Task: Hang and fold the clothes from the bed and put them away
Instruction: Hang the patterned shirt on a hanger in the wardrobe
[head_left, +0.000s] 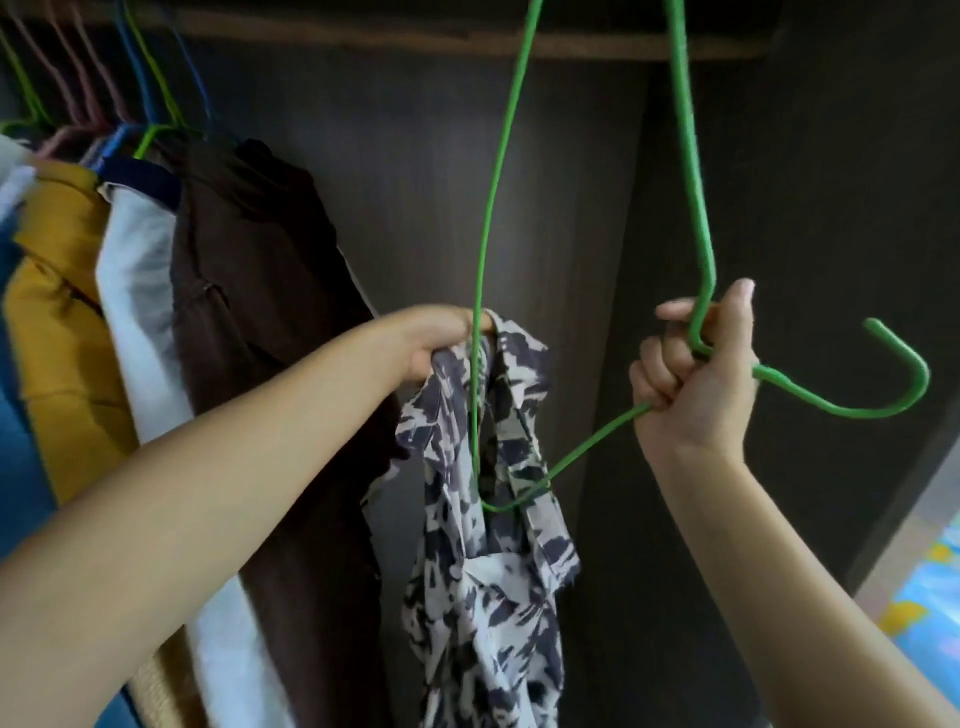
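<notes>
Dark wood-grain panels form the back and right side of an open wardrobe (426, 171), with a brown rail running along its top edge. At the wardrobe's left side hang several garments on thin wire hangers: a mustard top (57, 291), a white top (140, 291) and a dark brown shirt (260, 291), all of soft matte cloth.

Near the middle, the left hand (441, 338) grips a bunched patterned shirt (488, 519) by its upper part, fingers curled round the cloth. The shirt is thin and limp, cream with irregular navy-grey blotches, and hangs down in loose folds just beside the brown shirt.

The right hand (696, 374) is closed round the neck of a green hanger (485, 249), thumb raised. The hanger is a slim, smooth, plastic-coated wire; its rounded hook curls out to the right of the fist, and one corner of its frame is inside the shirt's opening. At the lower right corner, a bright blue and yellow surface (930, 587) shows.
</notes>
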